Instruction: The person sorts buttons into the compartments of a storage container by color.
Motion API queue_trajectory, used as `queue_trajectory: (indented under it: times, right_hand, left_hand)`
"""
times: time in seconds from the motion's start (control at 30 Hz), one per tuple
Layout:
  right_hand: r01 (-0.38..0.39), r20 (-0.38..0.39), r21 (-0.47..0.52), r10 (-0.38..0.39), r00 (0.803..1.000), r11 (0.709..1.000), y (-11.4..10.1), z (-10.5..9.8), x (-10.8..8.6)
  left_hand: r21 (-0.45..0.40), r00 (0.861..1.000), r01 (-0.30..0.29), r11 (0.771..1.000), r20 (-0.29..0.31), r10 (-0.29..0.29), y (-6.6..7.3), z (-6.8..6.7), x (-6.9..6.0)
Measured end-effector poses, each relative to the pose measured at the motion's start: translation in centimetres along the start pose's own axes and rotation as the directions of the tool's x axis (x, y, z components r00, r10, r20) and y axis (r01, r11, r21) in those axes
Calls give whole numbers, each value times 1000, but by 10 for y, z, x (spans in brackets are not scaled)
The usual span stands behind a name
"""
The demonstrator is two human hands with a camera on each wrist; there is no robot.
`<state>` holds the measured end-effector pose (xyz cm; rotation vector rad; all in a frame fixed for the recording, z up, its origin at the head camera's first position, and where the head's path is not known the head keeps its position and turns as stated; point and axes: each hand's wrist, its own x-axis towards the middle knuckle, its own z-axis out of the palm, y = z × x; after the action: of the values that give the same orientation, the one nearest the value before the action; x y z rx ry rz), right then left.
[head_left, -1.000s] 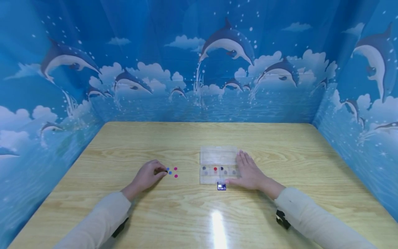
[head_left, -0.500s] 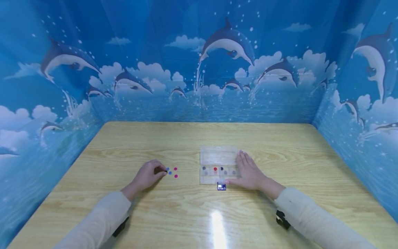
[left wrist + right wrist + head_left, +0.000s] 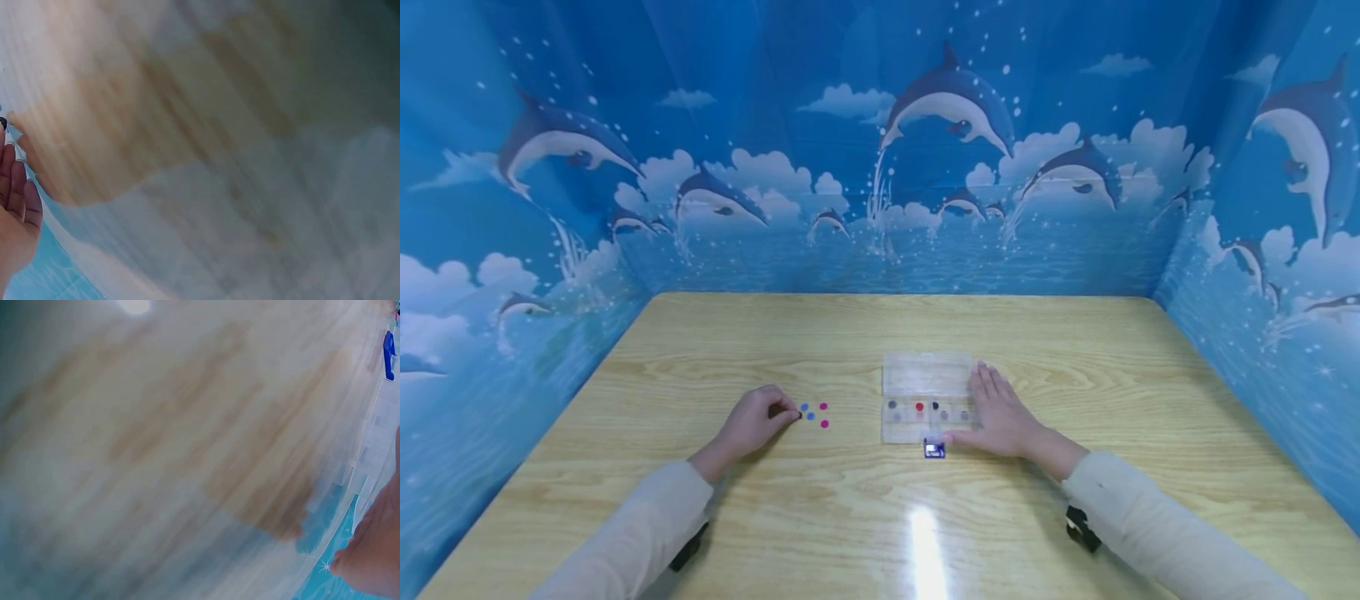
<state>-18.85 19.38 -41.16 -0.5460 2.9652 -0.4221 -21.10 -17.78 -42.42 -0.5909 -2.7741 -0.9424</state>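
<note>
This looks like a screened-off work booth, its wood-grain table (image 3: pixel 820 508) enclosed by blue dolphin-print sheets (image 3: pixel 820 50).

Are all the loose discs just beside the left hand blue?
No, two blue discs and two magenta discs lie on the table beside the left hand.

Behind the bare left hand (image 3: pixel 758 423) comes a plain off-white sleeve (image 3: pixel 632 529), a small black attachment (image 3: pixel 688 548) beneath; behind the bare right hand (image 3: pixel 1002 419), a matching sleeve (image 3: pixel 1157 521) and pale-patched black fitting (image 3: pixel 1081 530).
</note>
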Motion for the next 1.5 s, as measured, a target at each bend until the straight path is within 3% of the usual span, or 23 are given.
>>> queue_trajectory:
  times: [0.57, 1.5]
  right_hand:
    - [0, -1, 2, 0, 1000, 1000, 2, 2, 1]
    - [8, -15, 2, -8, 1000, 1000, 2, 2, 1]
  left_hand:
    - [-75, 999, 45, 996, -9, -46, 2, 3, 0]
    - [-187, 995, 94, 978, -20, -99, 24, 13, 10]
